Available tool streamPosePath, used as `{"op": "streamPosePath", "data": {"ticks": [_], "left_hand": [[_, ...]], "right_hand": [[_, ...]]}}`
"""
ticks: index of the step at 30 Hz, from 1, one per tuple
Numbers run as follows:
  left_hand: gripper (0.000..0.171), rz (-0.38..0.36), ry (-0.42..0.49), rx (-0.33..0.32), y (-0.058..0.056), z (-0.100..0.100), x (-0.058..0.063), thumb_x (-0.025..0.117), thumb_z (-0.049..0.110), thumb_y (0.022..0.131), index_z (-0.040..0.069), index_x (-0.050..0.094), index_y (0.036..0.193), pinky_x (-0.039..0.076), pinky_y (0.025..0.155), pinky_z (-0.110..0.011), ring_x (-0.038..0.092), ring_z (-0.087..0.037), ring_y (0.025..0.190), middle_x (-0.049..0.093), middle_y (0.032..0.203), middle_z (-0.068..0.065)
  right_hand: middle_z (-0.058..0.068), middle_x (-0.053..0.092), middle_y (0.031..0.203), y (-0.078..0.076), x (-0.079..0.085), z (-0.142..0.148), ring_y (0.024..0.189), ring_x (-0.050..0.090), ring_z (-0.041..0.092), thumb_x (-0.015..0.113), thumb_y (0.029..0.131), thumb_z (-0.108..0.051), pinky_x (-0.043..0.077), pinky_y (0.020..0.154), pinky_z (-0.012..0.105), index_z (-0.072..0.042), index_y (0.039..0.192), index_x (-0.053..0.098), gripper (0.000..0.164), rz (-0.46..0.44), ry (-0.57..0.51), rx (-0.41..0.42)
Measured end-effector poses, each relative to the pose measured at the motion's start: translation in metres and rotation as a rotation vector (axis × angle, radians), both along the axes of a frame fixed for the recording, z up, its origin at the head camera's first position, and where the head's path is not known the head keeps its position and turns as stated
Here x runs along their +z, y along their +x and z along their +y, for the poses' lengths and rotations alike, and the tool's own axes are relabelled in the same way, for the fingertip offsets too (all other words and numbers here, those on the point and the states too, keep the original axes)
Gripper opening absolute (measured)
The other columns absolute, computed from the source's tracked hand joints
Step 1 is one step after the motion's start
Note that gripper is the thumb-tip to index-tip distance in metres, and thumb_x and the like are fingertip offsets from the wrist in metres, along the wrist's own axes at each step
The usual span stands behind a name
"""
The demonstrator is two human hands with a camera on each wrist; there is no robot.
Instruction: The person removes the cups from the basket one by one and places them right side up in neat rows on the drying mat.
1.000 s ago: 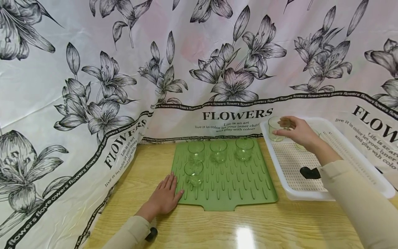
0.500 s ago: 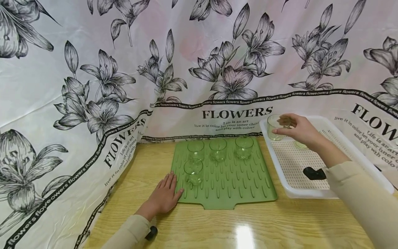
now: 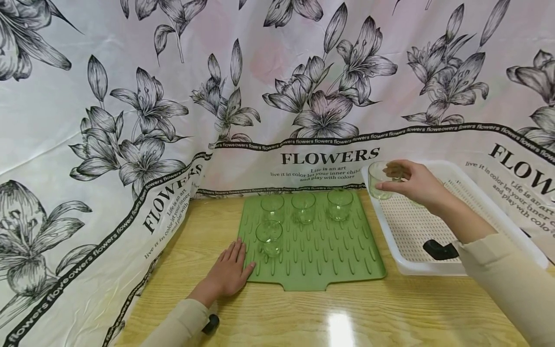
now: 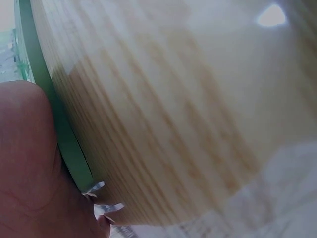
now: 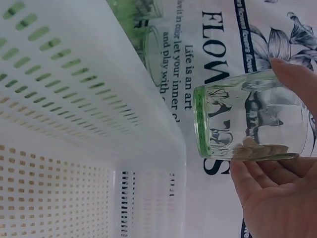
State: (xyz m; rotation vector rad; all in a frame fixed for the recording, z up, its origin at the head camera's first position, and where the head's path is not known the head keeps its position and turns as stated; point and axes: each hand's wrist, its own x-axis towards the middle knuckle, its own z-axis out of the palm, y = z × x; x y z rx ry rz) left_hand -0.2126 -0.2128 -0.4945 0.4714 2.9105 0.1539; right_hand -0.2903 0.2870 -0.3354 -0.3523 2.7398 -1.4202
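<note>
My right hand (image 3: pixel 416 182) grips a clear drinking glass (image 3: pixel 379 182) over the back left corner of a white perforated basket (image 3: pixel 392 250). In the right wrist view the thumb and fingers hold the glass (image 5: pixel 252 119) from either side, its thick green-tinted base toward the basket wall. My left hand (image 3: pixel 230 270) rests with straight fingers at the left edge of a green ridged draining mat (image 3: pixel 312 255). On the mat stand a glass (image 3: pixel 272 208), a second glass (image 3: pixel 303 207) and a third glass (image 3: pixel 340 205) along the back, plus one glass (image 3: pixel 269 238) nearer the left hand.
Another glass in the basket is mostly hidden behind the right hand. A flower-printed cloth (image 3: pixel 243 168) hangs behind and to the left of the wooden table (image 3: pixel 269 323). The basket stands right of the mat, its raised rim beside the mat's right edge.
The right hand and its glass have shifted slightly left, toward the basket's left rim. The left hand stays in place at the mat's edge.
</note>
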Motion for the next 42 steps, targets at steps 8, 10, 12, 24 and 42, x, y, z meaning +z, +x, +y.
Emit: {"op": "streamPosePath", "data": {"ticks": [8,10,12,24,42], "left_hand": [[0.077,0.036,-0.002,-0.008,-0.006,-0.005,-0.013,0.025,0.056,0.110,0.001,0.016,0.163,0.017,0.124,-0.055,0.010,-0.038,0.157,0.005,0.171,-0.017],[0.078,0.034,-0.001,-0.008,-0.006,-0.006,-0.014,0.024,0.058,0.110,0.002,0.016,0.164,0.017,0.124,-0.055,0.010,-0.037,0.157,0.005,0.171,-0.017],[0.079,0.033,0.001,-0.006,-0.006,-0.006,-0.015,0.023,0.059,0.109,0.002,0.017,0.164,0.017,0.124,-0.055,0.010,-0.037,0.157,0.005,0.171,-0.016],[0.080,0.036,0.007,0.001,-0.005,-0.005,-0.013,0.022,0.061,0.109,0.002,0.018,0.163,0.017,0.125,-0.055,0.010,-0.037,0.157,0.006,0.171,-0.016],[0.079,0.032,-0.014,0.001,-0.007,-0.005,-0.013,0.022,0.059,0.109,0.002,0.016,0.164,0.017,0.125,-0.054,0.010,-0.036,0.157,0.005,0.171,-0.016]], "right_hand": [[0.027,0.042,0.153,0.013,0.004,-0.008,0.141,0.040,0.045,0.078,0.093,-0.035,0.036,0.111,0.064,0.004,0.157,0.030,0.088,-0.002,-0.007,0.002],[0.027,0.042,0.153,0.017,0.004,-0.010,0.141,0.039,0.046,0.078,0.093,-0.036,0.036,0.111,0.064,0.004,0.157,0.030,0.089,-0.001,-0.007,0.009],[0.027,0.042,0.153,0.020,0.004,-0.012,0.141,0.039,0.046,0.078,0.093,-0.036,0.035,0.112,0.065,0.004,0.157,0.030,0.090,-0.001,-0.012,0.018],[0.025,0.042,0.155,0.034,0.004,-0.033,0.143,0.038,0.044,0.079,0.091,-0.035,0.034,0.113,0.064,0.003,0.157,0.030,0.090,-0.031,-0.043,0.056],[0.026,0.041,0.155,0.047,-0.001,-0.055,0.144,0.039,0.045,0.083,0.089,-0.030,0.036,0.114,0.061,0.005,0.158,0.026,0.096,-0.019,-0.071,0.104]]}}
